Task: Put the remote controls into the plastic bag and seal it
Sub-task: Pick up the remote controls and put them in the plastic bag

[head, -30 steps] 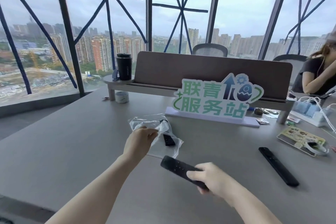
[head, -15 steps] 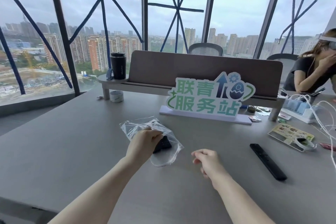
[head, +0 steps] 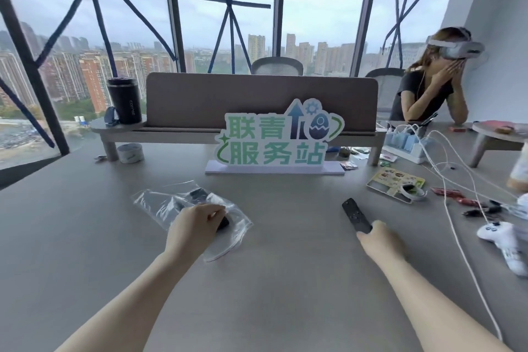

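Two hands: left (head: 197, 226) pins the clear bag (head: 160, 204), right (head: 381, 240) grips a slim black remote (head: 355, 216).

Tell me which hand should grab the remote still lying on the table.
Right. The right hand already touches the near end of the black remote; the left hand is pinning the plastic bag.

At twelve o'clock, a green-lettered sign (head: 278, 140) before a brown desk divider (head: 261, 100). At ten, a black tumbler (head: 124, 101) above a tape roll (head: 130, 153). At three, white cables (head: 457, 180) and a white game controller (head: 504, 240).
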### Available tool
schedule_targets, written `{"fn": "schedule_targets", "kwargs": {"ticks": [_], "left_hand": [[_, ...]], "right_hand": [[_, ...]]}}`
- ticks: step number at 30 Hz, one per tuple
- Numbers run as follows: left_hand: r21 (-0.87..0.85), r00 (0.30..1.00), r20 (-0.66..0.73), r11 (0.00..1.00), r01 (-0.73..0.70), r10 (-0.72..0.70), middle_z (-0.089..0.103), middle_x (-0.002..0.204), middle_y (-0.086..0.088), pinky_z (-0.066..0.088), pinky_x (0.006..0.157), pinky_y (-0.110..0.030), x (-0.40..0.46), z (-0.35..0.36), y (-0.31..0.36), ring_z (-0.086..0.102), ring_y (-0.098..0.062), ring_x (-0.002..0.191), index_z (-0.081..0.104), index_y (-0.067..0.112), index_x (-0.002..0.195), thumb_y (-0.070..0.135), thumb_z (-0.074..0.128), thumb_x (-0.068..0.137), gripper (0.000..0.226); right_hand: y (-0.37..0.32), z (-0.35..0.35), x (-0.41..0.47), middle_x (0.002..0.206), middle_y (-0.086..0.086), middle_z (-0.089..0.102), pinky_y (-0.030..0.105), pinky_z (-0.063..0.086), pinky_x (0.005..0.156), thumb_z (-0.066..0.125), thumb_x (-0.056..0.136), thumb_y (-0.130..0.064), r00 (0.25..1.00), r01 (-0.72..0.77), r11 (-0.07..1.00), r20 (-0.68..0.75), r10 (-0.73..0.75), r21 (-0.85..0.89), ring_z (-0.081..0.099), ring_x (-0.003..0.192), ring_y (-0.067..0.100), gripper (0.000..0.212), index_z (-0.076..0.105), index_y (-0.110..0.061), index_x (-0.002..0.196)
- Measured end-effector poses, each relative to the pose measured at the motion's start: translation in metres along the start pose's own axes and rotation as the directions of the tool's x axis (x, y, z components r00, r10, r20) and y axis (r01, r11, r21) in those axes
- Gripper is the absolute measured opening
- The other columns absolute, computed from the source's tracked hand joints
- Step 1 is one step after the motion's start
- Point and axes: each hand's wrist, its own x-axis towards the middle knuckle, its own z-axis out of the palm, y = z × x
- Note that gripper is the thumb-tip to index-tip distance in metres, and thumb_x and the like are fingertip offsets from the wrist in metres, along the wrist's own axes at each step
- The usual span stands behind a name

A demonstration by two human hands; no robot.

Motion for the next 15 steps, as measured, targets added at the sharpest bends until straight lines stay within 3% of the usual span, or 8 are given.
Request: {"fn": "schedule_targets", "kwargs": {"ticks": [2, 3, 5, 8, 10, 15], "left_hand": [[0.016, 0.999, -0.003, 0.998, 0.054, -0.054, 0.076, 0.094, 0.0, 0.052, 0.072, -0.036, -0.001, -0.004, -0.007, 0.065, -0.028, 0.087, 0.074, 0.03, 0.089, 0.032, 0.056, 0.086, 0.019], [0.019, 0.997, -0.002, 0.997, 0.076, -0.076, 0.075, 0.093, 0.001, 0.053, 0.072, -0.036, -0.002, -0.005, -0.011, 0.064, -0.027, 0.088, 0.073, 0.03, 0.088, 0.032, 0.055, 0.086, 0.019], [0.007, 0.996, -0.001, 0.996, 0.084, -0.084, 0.075, 0.087, 0.003, 0.054, 0.073, -0.038, -0.003, -0.006, -0.02, 0.064, -0.025, 0.085, 0.07, 0.027, 0.085, 0.034, 0.054, 0.084, 0.018], [-0.011, 0.997, 0.017, 0.998, 0.069, -0.069, 0.072, 0.076, 0.0, 0.054, 0.069, -0.038, -0.003, -0.005, -0.021, 0.063, -0.026, 0.076, 0.068, 0.023, 0.08, 0.034, 0.053, 0.083, 0.019], [-0.023, 0.997, 0.016, 0.997, 0.07, -0.07, 0.072, 0.074, -0.003, 0.053, 0.068, -0.037, -0.003, -0.006, -0.02, 0.062, -0.025, 0.073, 0.068, 0.019, 0.079, 0.034, 0.052, 0.082, 0.022], [-0.053, 0.997, 0.008, 0.996, 0.074, -0.074, 0.075, 0.081, 0.0, 0.054, 0.071, -0.036, -0.004, -0.014, -0.023, 0.065, -0.023, 0.077, 0.072, 0.028, 0.088, 0.036, 0.054, 0.084, 0.019]], "right_hand": [[-0.011, -0.004, -0.009, 0.068, 0.008, 0.061, 0.025, 0.038, 0.047, 0.058, 0.087, -0.026, 0.986, -0.003, 0.956, 0.163, -0.047, 0.294, 0.058, 0.054, 0.025, 0.019, 0.058, -0.007, 0.085], [-0.019, -0.01, -0.02, 0.058, 0.007, 0.055, 0.022, 0.029, 0.043, 0.057, 0.088, -0.023, 0.96, -0.056, 0.883, 0.269, -0.081, 0.465, 0.046, 0.041, 0.02, 0.018, 0.056, -0.008, 0.077], [-0.039, -0.025, -0.053, 0.046, 0.004, 0.042, 0.019, 0.015, 0.04, 0.054, 0.09, -0.023, 0.848, -0.177, 0.742, 0.483, -0.219, 0.646, 0.024, 0.033, 0.013, 0.027, 0.048, -0.015, 0.064], [-0.076, -0.028, -0.098, 0.043, -0.002, 0.028, 0.024, 0.008, 0.042, 0.052, 0.091, -0.026, 0.595, -0.168, 0.776, 0.69, -0.412, 0.608, 0.012, 0.038, 0.012, 0.035, 0.04, -0.022, 0.058], [-0.106, -0.007, -0.117, 0.044, -0.003, 0.029, 0.023, 0.007, 0.042, 0.053, 0.092, -0.031, 0.503, -0.156, 0.788, 0.734, -0.456, 0.596, 0.013, 0.039, 0.011, 0.035, 0.041, -0.024, 0.06], [-0.175, 0.052, -0.14, 0.06, -0.001, 0.052, 0.014, 0.016, 0.033, 0.054, 0.096, -0.038, 0.532, -0.268, 0.681, 0.694, -0.486, 0.682, 0.023, 0.035, 0.007, 0.025, 0.06, -0.021, 0.079]]}}
